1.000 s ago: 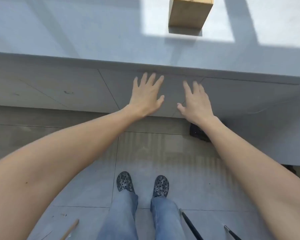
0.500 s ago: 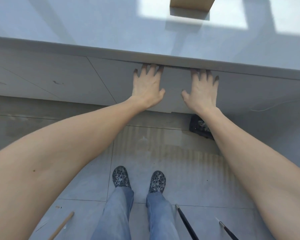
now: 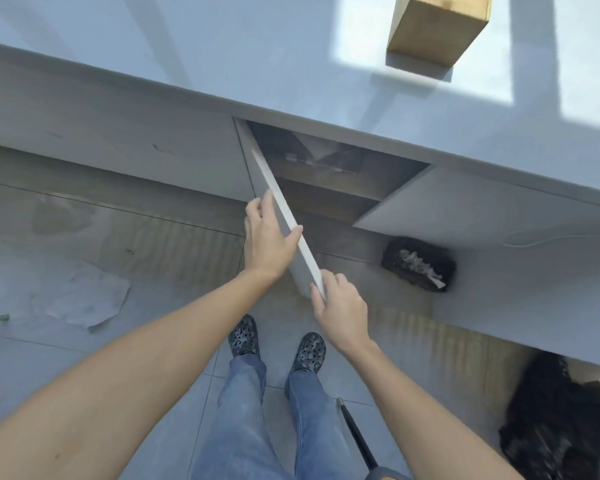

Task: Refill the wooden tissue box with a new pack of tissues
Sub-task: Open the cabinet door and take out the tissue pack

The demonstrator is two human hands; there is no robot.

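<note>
**Both hands grip an open cabinet door below the counter**

Seen from above, a person stands at a pale grey counter (image 3: 222,57), looking down past bare forearms to jeans and patterned shoes (image 3: 244,336) on a tiled floor. Under the counter's edge a cabinet door (image 3: 284,216) stands swung outward, seen almost edge-on as a thin white strip. The left hand (image 3: 267,240) clasps the door's top edge about halfway along, thumb on the near side and fingers curled over the far side. The right hand (image 3: 342,310) pinches the door's outer corner, closer to the body. Behind the door the cabinet interior (image 3: 326,174) is dim — a shelf holds some pale and dark items too blurred to identify.

The wooden tissue box (image 3: 437,26) sits on the counter top at upper right, in a patch of sunlight, well apart from both hands and partly cut off by the frame's top edge.

On the floor lie a crumpled pale sheet (image 3: 80,296) at left and a dark bundle (image 3: 418,265) at right — beneath the counter.
</note>
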